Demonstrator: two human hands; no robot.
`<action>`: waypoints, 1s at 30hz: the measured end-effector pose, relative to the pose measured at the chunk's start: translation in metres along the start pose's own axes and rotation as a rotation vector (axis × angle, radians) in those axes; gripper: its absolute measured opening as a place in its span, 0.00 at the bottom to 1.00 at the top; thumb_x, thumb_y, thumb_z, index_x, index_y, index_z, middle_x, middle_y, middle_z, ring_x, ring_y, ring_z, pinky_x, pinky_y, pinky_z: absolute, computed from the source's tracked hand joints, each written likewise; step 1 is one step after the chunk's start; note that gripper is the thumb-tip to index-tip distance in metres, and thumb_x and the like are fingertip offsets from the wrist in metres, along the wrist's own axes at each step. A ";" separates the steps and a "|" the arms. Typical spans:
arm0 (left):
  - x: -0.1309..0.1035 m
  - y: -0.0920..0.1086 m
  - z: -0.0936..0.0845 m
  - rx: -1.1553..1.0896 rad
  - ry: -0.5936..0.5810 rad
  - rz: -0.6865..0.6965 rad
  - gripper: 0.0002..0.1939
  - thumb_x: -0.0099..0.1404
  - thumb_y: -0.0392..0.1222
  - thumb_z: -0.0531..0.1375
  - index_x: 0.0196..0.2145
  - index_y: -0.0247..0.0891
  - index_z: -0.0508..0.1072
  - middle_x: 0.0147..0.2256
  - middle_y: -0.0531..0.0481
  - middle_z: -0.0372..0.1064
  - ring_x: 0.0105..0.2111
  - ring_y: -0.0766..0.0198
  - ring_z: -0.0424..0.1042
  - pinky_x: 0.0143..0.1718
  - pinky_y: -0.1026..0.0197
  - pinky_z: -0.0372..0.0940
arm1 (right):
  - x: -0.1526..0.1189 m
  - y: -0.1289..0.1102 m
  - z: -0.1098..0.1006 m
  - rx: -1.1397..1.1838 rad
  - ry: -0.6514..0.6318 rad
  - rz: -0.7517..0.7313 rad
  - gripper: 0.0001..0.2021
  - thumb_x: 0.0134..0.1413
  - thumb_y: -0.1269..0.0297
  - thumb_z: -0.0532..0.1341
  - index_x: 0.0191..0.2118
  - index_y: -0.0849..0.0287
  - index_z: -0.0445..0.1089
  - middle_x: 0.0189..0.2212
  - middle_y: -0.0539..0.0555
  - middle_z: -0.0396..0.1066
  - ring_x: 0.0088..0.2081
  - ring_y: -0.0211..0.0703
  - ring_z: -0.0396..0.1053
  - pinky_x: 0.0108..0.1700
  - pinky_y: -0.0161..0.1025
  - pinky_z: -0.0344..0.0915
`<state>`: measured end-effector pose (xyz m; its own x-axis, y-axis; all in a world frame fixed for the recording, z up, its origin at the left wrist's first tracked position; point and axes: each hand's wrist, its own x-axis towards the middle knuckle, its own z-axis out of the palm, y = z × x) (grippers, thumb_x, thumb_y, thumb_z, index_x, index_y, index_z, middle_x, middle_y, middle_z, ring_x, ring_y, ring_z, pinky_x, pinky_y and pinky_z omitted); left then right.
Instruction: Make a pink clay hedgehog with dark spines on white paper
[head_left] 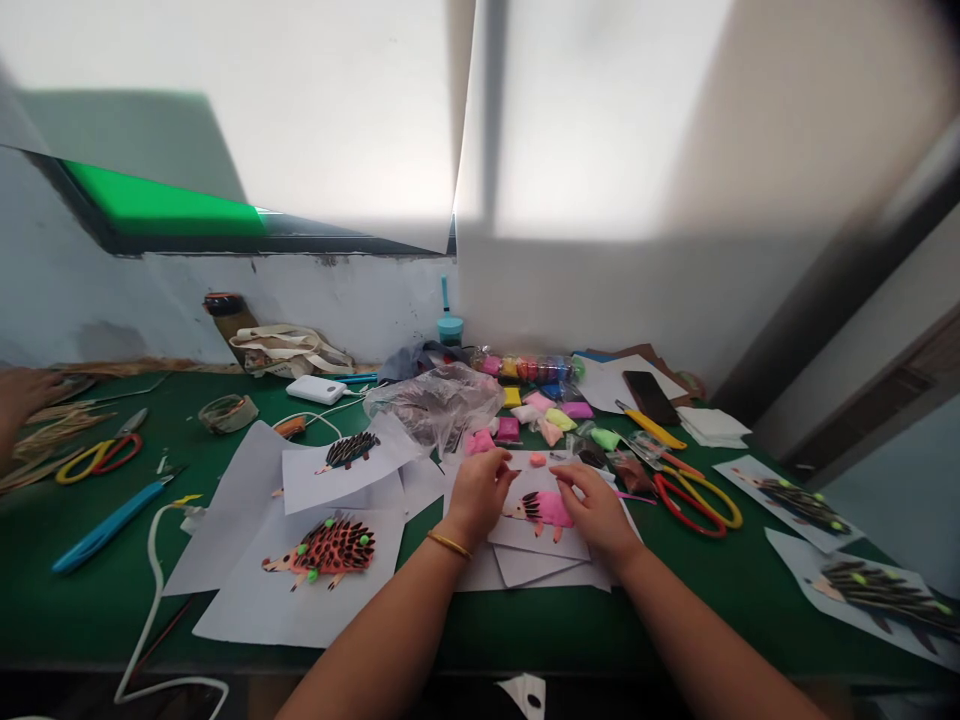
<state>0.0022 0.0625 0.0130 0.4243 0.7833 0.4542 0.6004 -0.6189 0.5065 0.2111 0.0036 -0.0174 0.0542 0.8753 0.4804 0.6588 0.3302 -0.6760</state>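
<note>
A pink clay hedgehog [555, 509] with a few rows of black spines behind its head lies on white paper between my hands. My left hand [480, 497] is at the left of the paper, thumb and fingertips pinched together beside the hedgehog's head. My right hand [602, 512] rests over the paper's right side, with thumb and finger closed just above the hedgehog's back. Whatever is in either pinch is too small to make out. A small coral lump of clay [538, 459] sits at the paper's top edge, and dark clay [591, 457] lies beyond my right hand.
Finished-looking hedgehog pictures lie left [330, 555] and right [802, 500]. Red-yellow scissors [697, 500], a yellow cutter [652, 425], a phone [650, 397] and clay packets [561, 419] surround the paper. A blue cutter [112, 525] and white cable [156, 570] lie left. Another person's hand [26, 395] is far left.
</note>
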 end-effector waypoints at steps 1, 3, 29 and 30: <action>-0.003 0.004 0.001 -0.049 0.007 0.033 0.11 0.65 0.40 0.59 0.46 0.40 0.67 0.34 0.51 0.73 0.36 0.61 0.70 0.42 0.59 0.61 | 0.000 -0.003 -0.002 -0.005 -0.004 -0.043 0.12 0.60 0.62 0.55 0.44 0.55 0.73 0.41 0.56 0.72 0.46 0.48 0.68 0.51 0.48 0.64; -0.008 0.013 0.003 -0.118 -0.006 0.091 0.13 0.64 0.38 0.59 0.47 0.40 0.67 0.34 0.52 0.73 0.36 0.61 0.70 0.44 0.58 0.61 | -0.001 -0.011 -0.005 -0.002 -0.026 -0.109 0.10 0.59 0.60 0.58 0.43 0.54 0.74 0.40 0.56 0.72 0.45 0.49 0.68 0.50 0.48 0.64; -0.022 0.015 0.013 0.102 -0.330 0.053 0.51 0.44 0.56 0.70 0.63 0.47 0.56 0.51 0.45 0.66 0.51 0.47 0.64 0.51 0.50 0.58 | -0.001 -0.007 0.004 -0.210 -0.149 -0.051 0.05 0.54 0.69 0.56 0.30 0.56 0.69 0.32 0.53 0.69 0.39 0.47 0.64 0.44 0.43 0.59; -0.022 0.015 0.013 0.101 -0.327 0.058 0.51 0.44 0.56 0.70 0.63 0.47 0.56 0.51 0.45 0.66 0.51 0.47 0.64 0.52 0.50 0.58 | -0.001 -0.008 0.004 -0.218 -0.156 -0.052 0.05 0.55 0.69 0.56 0.30 0.56 0.69 0.32 0.53 0.69 0.39 0.47 0.64 0.44 0.43 0.59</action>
<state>0.0104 0.0364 0.0015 0.6445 0.7345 0.2126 0.6263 -0.6666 0.4042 0.2024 0.0020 -0.0145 -0.0891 0.9084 0.4086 0.8046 0.3074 -0.5080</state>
